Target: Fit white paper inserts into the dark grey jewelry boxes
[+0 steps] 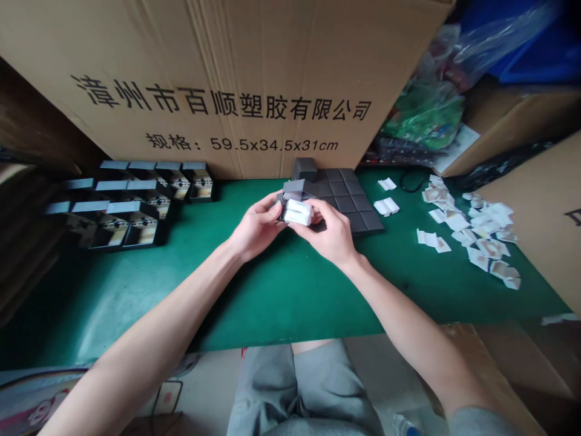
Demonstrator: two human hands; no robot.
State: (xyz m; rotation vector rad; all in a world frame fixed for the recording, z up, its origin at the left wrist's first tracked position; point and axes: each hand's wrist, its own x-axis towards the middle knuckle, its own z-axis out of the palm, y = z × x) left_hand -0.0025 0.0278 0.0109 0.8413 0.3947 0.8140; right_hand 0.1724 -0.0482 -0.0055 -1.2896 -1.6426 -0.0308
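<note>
The left hand (pixel 256 227) and the right hand (pixel 333 233) are seen bare, and so are both forearms (pixel 163 327). Above the right forearm, a part of a grey sleeve (pixel 476 421) is shown. The thighs are covered by a grey garment (pixel 263 387), whose soft cloth is creased, mostly near the middle.

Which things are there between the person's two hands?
In the head view, an open dark box and, at its front, a white insert are between the left hand and the right hand.
</note>
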